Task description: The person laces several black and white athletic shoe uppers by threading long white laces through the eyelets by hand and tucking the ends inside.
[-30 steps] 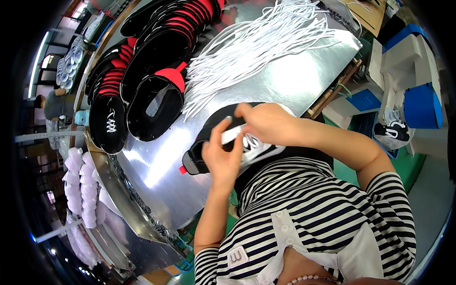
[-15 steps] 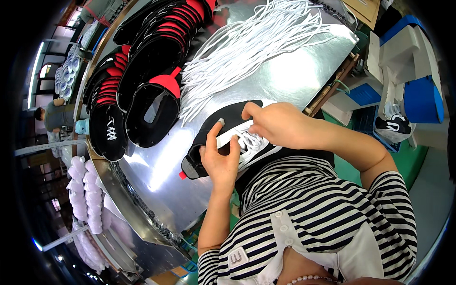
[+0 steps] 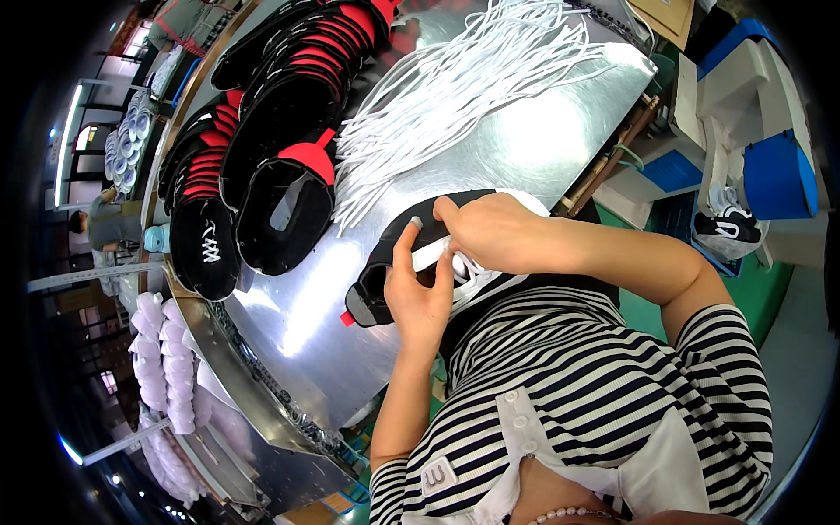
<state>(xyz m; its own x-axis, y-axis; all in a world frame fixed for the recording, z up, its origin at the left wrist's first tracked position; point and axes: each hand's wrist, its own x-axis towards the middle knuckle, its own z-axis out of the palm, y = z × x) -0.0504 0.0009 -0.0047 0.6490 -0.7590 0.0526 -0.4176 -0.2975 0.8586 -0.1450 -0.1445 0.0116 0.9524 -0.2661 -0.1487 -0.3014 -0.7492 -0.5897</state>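
Note:
A black shoe upper (image 3: 374, 299) with a red heel tab and white lacing lies at the table's near edge, against my striped shirt. My left hand (image 3: 418, 297) grips it by the opening; the index finger and thumb rest either side of a white strip (image 3: 429, 255), and the other fingers are partly hidden. Over the front of the upper, my right hand (image 3: 497, 229) is closed on the white shoelace (image 3: 471, 278), its fingertips bent in by the eyelets. Just where the lace passes between the fingertips is hidden.
A bundle of loose white laces (image 3: 464, 96) lies across the metal table (image 3: 350, 367). Stacked black-and-red shoe uppers (image 3: 284, 214) stand at the left, one laced upper (image 3: 206, 249) in front. White-and-blue bins (image 3: 779, 179) stand at the right. White padded shapes (image 3: 162, 359) hang at far left.
Both hands and the shoe upper have shifted slightly in view. My right hand has drawn closer to the left fingertips and now covers more of the lacing.

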